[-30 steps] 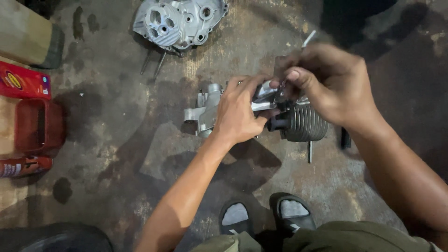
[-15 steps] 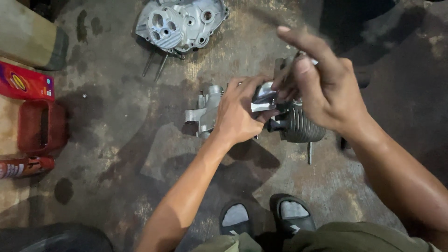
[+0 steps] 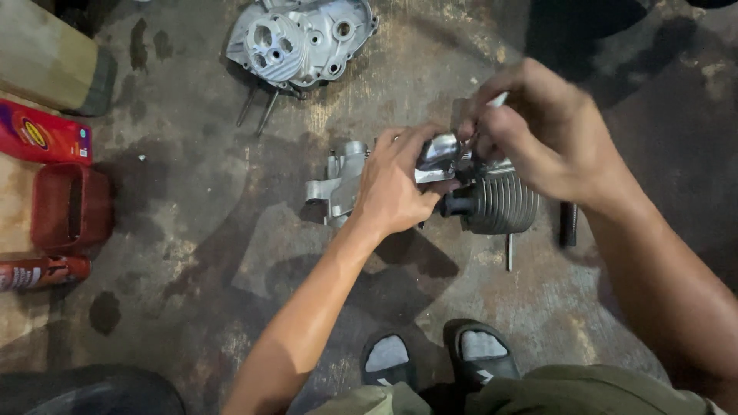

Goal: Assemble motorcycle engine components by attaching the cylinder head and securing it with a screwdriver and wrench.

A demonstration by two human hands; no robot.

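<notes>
A small engine block (image 3: 338,184) with a grey finned cylinder (image 3: 503,204) lies on the stained concrete floor. My left hand (image 3: 400,180) grips a shiny metal part (image 3: 440,154) on top of it. My right hand (image 3: 538,131) is closed just right of that, fingertips pinched on something small at the top of the cylinder; what it pinches is hidden. A pale thin tool tip (image 3: 500,98) shows between its fingers.
A silver engine case half (image 3: 300,38) lies at the top, with two thin rods (image 3: 257,107) below it. Red containers (image 3: 69,207) stand at the left, a dark socket-like piece (image 3: 567,223) and a stud (image 3: 508,252) to the right. My sandalled feet (image 3: 430,353) are below.
My right hand had lifted with fingers spread half a second ago; it has now come down and closed over the top of the cylinder. The left hand kept its grip.
</notes>
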